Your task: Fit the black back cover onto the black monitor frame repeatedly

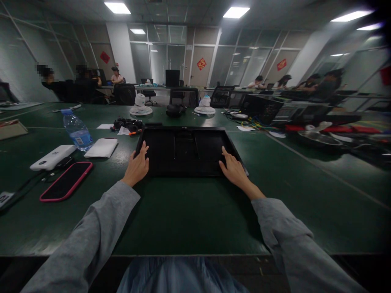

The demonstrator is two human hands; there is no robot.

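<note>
A flat black panel (186, 150), like the back of a monitor, lies on the green table (189, 211) straight ahead of me. My left hand (138, 166) rests on its near left corner, fingers stretched out flat. On the near right corner lies my right hand (233, 167), fingers also flat on the black surface. Neither hand holds anything. Both arms wear grey sleeves.
Left of the panel lie a phone in a pink case (66, 181), a white power bank (52, 157), a water bottle (76, 130) and a white cloth (102, 147). Small black parts (126, 124), two white desk fans (140, 106) and cables (253, 122) sit behind. People sit at far tables.
</note>
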